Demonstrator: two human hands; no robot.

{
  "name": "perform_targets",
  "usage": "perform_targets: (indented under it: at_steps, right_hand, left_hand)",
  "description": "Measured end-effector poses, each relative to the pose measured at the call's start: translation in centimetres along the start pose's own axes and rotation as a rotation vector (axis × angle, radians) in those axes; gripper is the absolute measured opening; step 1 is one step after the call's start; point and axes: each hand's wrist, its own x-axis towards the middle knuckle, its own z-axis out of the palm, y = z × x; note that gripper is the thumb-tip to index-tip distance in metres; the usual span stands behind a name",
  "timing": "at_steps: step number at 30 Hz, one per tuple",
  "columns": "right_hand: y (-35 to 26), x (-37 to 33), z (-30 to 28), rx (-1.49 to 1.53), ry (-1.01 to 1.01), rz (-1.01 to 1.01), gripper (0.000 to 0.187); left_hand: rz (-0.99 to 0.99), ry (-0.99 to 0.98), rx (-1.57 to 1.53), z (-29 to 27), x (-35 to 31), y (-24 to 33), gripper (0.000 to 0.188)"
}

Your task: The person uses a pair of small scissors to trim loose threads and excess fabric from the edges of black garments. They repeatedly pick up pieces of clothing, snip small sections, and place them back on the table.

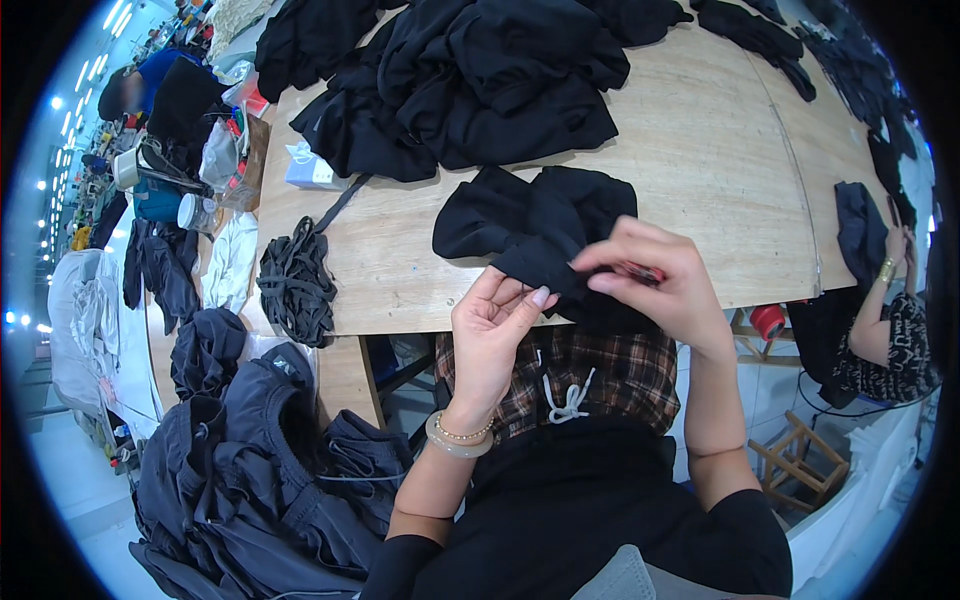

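A black garment [535, 220] lies bunched at the table's near edge, right in front of me. Its edge is pinched between the thumb and fingers of my left hand [495, 315]. Close beside that pinch, my right hand [655, 275] is curled around a small red-handled tool [642, 271]. Most of this tool is hidden in the palm, so its kind cannot be made out. The right fingertips are slightly blurred and come close to the cloth.
A large heap of black garments [480, 80] covers the far part of the wooden table [720, 190]. On the left are a bundle of dark straps [297, 285], a tissue box [312, 170] and piled dark clothes [260, 460]. Another person's arm [880, 310] is at the right, near a wooden stool [800, 460].
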Motion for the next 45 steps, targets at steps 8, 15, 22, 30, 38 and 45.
perform_targets:
  at_steps: [8, 15, 22, 30, 38, 45]
  right_hand:
    - [1.3, 2.6, 1.9, -0.28, -0.077, -0.223, 0.022]
    - [3.2, 4.0, 2.1, 0.139, 0.3, -0.005, 0.02]
    - [6.8, 4.8, -0.9, -0.469, 0.681, 0.104, 0.026]
    - [1.5, 0.0, 3.1, 0.015, 0.237, 0.071, 0.042]
    - [3.7, -0.1, 6.5, -0.327, 0.44, -0.18, 0.023]
    - [2.4, 0.3, 6.1, 0.005, 0.298, 0.071, 0.012]
  left_hand:
    - [-0.041, 0.027, 0.041, 0.1, -0.4, 0.5, 0.035]
    - [-0.056, 0.009, 0.042, -0.1, -0.3, 0.3, 0.032]
    - [-0.076, 0.035, -0.03, -0.4, -0.2, 0.5, 0.038]
    - [-0.138, 0.087, -0.284, -0.8, 0.1, 0.1, 0.017]
    - [-0.055, 0.219, -0.135, -0.2, 0.1, 0.1, 0.014]
    - [-0.039, 0.206, -0.188, -0.5, -0.2, 0.6, 0.018]
